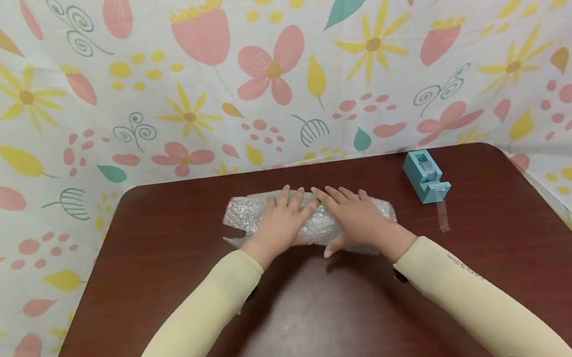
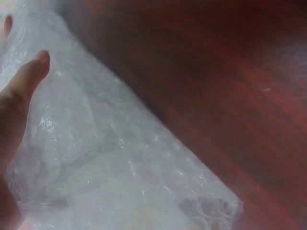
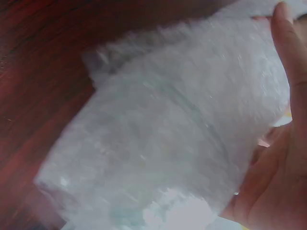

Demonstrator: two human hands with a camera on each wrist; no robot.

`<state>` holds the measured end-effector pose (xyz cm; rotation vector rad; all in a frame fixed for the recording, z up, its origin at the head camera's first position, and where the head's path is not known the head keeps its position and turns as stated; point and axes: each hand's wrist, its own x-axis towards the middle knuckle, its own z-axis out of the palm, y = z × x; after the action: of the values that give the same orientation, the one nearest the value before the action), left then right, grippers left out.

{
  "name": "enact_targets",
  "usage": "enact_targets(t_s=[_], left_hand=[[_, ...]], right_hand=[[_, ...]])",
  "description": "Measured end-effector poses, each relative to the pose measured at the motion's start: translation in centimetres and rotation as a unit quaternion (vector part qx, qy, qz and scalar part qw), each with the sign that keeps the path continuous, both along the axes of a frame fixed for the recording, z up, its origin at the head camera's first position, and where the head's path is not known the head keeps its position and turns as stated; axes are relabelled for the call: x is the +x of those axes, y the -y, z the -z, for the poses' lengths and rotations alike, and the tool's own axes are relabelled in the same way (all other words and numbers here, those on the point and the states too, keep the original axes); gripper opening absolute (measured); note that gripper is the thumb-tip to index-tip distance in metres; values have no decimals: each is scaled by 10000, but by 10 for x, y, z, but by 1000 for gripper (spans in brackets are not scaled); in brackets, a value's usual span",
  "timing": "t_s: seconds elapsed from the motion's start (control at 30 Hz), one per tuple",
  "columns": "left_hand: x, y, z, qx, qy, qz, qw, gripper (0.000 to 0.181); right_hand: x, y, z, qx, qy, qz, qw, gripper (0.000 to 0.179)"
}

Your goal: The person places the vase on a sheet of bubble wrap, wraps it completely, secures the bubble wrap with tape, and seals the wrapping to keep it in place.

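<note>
A long bundle of clear bubble wrap (image 1: pixel 320 227) lies across the far middle of the brown table. My left hand (image 1: pixel 280 224) rests on its left half, fingers spread and mostly straight. On the right half lies my right hand (image 1: pixel 361 221), its fingers reaching over the top and its thumb along the near side. Both hands' fingertips come close together at the middle. In the left wrist view the bubble wrap (image 2: pixel 110 143) tapers to a loose corner. The right wrist view shows the wrap (image 3: pixel 144 139) with a faint greenish curved line through its layers.
A light blue tape dispenser (image 1: pixel 419 180) stands on the table (image 1: pixel 499 270) at the back right, with a strip of clear tape (image 1: pixel 443 217) hanging from its front. A flower-printed cloth (image 1: pixel 278 124) hangs behind the table's far edge and along its sides.
</note>
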<state>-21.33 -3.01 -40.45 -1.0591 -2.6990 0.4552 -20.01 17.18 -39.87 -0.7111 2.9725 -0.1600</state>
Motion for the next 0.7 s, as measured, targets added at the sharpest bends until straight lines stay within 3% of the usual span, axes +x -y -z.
enact_targets(t_s=[0.17,0.27,0.4,0.5,0.7], left_hand=[[-10,0,-9,271,897,-75,9956,94],[-17,-2,-11,311,1366,-179,9900,96],[-25,-2,-12,573,1920,-440,9787,109],[-26,2,-13,804,2097,-504,9732,114],[-23,10,-25,831,2409,-276,9666,102]], right_hand=[[-5,1,16,293,-711,-5,9970,131],[-13,1,23,412,-873,65,9953,125],[-20,4,26,454,-673,147,9966,117],[-23,6,24,496,-586,160,9969,111],[-25,2,19,550,-465,231,9971,107]])
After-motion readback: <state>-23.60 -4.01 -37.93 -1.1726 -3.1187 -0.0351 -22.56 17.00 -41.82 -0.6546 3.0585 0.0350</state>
